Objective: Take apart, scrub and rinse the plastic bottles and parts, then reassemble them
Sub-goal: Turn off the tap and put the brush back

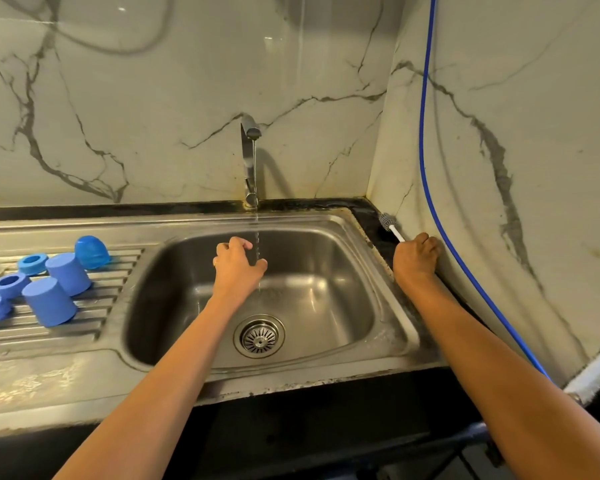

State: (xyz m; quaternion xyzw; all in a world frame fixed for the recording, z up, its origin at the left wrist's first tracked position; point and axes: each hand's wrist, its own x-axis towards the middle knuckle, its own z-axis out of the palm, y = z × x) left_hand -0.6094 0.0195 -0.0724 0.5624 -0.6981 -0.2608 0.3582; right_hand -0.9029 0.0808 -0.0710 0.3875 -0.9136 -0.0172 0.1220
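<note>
At the steel sink [343, 271], the tap [250, 161] is running. The left hand [238, 265] sits in the water stream [256, 230] over the basin, fingers loosely curled and holding nothing. On the right counter ledge, the right hand [417, 256] grips the white handle of the bottle brush [388, 223], whose bristle head points to the corner. On the drainboard [49, 334], left of the basin, are two blue bottle bodies [68, 273] with closed ends up, three blue rings [10, 285] and one blue dome cap [91, 251]. A blue hose [425, 133] runs down the right wall.

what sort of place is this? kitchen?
Most likely a home kitchen: a stainless sink with a ribbed drainboard, a running tap, and a marble-look wall. The right hand grips a small brush.
</note>
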